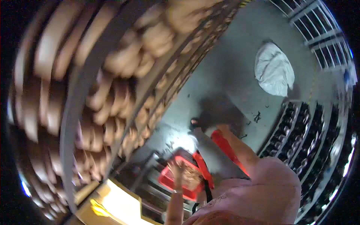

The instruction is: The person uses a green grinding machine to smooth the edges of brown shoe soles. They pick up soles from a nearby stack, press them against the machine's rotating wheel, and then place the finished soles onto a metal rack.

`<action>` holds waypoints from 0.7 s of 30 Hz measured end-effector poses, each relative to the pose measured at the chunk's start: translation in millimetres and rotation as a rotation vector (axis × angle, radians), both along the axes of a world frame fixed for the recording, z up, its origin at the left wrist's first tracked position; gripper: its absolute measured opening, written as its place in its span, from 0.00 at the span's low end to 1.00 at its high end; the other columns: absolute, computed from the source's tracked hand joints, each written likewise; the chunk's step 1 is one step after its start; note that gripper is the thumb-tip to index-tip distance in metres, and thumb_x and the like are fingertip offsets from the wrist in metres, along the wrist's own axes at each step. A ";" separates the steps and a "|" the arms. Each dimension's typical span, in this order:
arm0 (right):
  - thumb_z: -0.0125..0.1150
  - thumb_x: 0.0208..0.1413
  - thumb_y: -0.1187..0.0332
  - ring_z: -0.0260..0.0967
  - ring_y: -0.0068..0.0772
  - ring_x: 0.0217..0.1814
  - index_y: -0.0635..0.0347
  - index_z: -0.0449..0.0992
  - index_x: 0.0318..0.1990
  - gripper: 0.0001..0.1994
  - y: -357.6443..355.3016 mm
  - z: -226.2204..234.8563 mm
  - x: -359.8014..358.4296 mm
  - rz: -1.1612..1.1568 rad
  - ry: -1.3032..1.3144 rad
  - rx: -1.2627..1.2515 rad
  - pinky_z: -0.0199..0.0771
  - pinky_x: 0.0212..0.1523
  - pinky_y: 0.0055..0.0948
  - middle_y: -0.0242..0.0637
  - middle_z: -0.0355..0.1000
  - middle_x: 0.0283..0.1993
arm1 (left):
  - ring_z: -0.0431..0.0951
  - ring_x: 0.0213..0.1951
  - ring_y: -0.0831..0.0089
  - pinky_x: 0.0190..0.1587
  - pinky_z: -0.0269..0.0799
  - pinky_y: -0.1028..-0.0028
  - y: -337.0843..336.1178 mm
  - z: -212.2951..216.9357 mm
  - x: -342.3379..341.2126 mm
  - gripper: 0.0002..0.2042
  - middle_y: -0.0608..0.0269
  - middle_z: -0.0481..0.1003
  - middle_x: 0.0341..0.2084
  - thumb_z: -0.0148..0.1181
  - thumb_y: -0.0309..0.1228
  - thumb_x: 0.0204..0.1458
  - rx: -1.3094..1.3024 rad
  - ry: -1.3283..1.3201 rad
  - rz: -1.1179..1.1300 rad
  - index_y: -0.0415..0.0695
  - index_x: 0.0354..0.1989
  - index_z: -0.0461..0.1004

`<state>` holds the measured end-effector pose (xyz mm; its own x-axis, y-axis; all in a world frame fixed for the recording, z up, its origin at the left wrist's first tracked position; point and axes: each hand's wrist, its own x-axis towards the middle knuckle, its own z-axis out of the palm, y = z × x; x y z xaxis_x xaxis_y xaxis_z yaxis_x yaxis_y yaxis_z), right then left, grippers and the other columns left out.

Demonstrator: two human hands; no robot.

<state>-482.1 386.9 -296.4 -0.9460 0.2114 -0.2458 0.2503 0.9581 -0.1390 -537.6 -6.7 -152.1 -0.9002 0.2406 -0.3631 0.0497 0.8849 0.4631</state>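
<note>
My left hand [175, 168] is over a red plastic basket [164, 179], its fingers seemingly spread and nothing visible in them. Tan or brownish pieces [193, 177] lie in the basket; their kind is too blurred to tell. Whether the hand touches them I cannot make out. My right arm, in a pink sleeve, stretches away from my body over the floor. At its end my right hand [222, 128] sits in shadow beside a red strip [227, 150], with its fingers hidden.
Tall shelves [84, 90] crowded with blurred tan rounded objects fill the left. A white sack [273, 69] lies on the grey floor [240, 48]. Racks of dark shiny things [288, 127] stand at the right. A box with yellow material [99, 208] is at the lower left.
</note>
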 end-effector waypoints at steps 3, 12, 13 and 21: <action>0.58 0.52 0.63 0.72 0.45 0.43 0.59 0.74 0.43 0.14 71.9 48.8 64.1 -1.280 -0.115 -0.830 0.73 0.44 0.43 0.39 0.74 0.43 | 0.64 0.53 0.41 0.57 0.58 0.46 -1.3 7.9 22.3 0.31 0.39 0.66 0.52 0.59 0.49 0.46 0.019 -0.265 -0.385 0.41 0.55 0.66; 0.54 0.57 0.59 0.69 0.46 0.50 0.58 0.74 0.40 0.12 112.5 147.0 34.6 -1.400 1.230 -2.197 0.71 0.50 0.46 0.43 0.73 0.46 | 0.77 0.35 0.61 0.39 0.71 0.65 325.7 19.2 -160.5 0.22 0.52 0.77 0.35 0.53 0.46 0.56 0.228 -0.605 -0.476 0.39 0.48 0.72; 0.54 0.57 0.59 0.69 0.47 0.52 0.58 0.73 0.42 0.13 110.9 142.8 22.6 -1.292 1.223 -2.457 0.70 0.52 0.45 0.44 0.73 0.47 | 0.76 0.35 0.67 0.40 0.71 0.70 382.0 47.6 -178.7 0.19 0.55 0.76 0.32 0.53 0.42 0.56 0.322 -0.693 -0.419 0.39 0.47 0.72; 0.56 0.57 0.61 0.69 0.45 0.50 0.59 0.66 0.51 0.17 254.8 212.7 -148.3 -1.574 0.935 -2.153 0.71 0.47 0.39 0.48 0.70 0.50 | 0.73 0.33 0.78 0.34 0.71 0.78 582.7 143.2 -304.0 0.13 0.68 0.74 0.32 0.55 0.36 0.57 0.685 -0.831 -0.292 0.41 0.46 0.74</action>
